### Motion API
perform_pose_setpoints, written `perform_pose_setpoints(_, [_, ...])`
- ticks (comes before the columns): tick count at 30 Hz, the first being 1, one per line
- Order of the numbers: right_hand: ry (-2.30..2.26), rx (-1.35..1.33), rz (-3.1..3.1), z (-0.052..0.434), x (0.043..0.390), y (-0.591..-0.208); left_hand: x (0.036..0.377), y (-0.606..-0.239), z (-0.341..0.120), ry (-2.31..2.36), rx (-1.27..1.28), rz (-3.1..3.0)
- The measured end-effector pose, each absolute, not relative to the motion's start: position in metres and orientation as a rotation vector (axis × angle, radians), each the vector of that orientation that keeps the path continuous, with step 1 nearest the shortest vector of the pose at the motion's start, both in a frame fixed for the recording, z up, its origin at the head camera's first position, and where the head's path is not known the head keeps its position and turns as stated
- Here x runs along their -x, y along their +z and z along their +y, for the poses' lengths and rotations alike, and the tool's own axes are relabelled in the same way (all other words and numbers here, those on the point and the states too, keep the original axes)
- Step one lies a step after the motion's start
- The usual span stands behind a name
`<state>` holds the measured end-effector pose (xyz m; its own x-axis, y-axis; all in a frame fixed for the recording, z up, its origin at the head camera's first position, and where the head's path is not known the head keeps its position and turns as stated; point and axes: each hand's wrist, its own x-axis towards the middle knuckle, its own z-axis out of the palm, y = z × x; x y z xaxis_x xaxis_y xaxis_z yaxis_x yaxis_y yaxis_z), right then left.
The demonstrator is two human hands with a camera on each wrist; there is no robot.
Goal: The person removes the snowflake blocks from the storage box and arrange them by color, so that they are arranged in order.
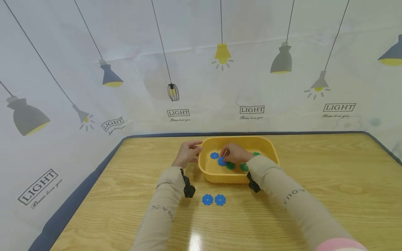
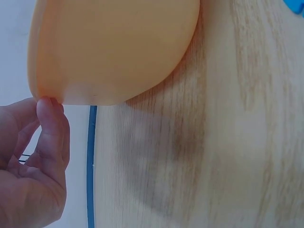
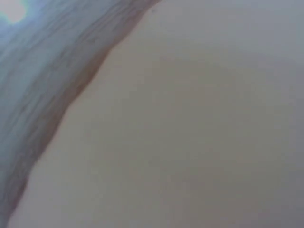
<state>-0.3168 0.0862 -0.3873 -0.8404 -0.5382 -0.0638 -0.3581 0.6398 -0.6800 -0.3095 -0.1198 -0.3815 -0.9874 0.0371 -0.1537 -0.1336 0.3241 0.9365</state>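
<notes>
On the wooden table [image 1: 314,195], seen from the head camera: yellow tub [image 1: 270,148] set near the far edge. Right hand [image 1: 236,153] lowered inside the tub, fingertips pinched on a blue snowflake disc [image 1: 221,161]; another blue disc [image 1: 214,155] just beside it, green discs [image 1: 230,166] close by on the tub floor. Left hand [image 1: 187,153] resting at the tub's left rim, fingers loosely bent and touching the wall. Two more blue discs [image 1: 213,199] lying side by side on the table in front of the tub, between the two sleeves.

From the left wrist: left hand [image 2: 33,175] relaxed, one fingertip [image 2: 47,105] against the lower edge of the tub [image 2: 114,47], nothing gripped; wood grain and a blue table border [image 2: 91,166] beneath.

From the right wrist: only blurred pale tub wall and a strip of wood grain; hand and disc hidden.
</notes>
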Motion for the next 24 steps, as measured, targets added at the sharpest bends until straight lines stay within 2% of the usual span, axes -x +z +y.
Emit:
perform_pose_setpoints(9, [-1.139,0.929,2.440,0.112,0.326,-0.393,0.310,-0.381,-0.120,1.743,0.093,2.427])
perform_pose_setpoints(14, [-1.197,0.862,2.380,0.117,0.305,-0.371,0.309,-0.381,-0.119,1.732,0.088,2.432])
perform_pose_setpoints(24, [-1.214,0.968,2.341,0.131,0.281,-0.345,0.308,-0.379,-0.120,1.734,0.076,2.427])
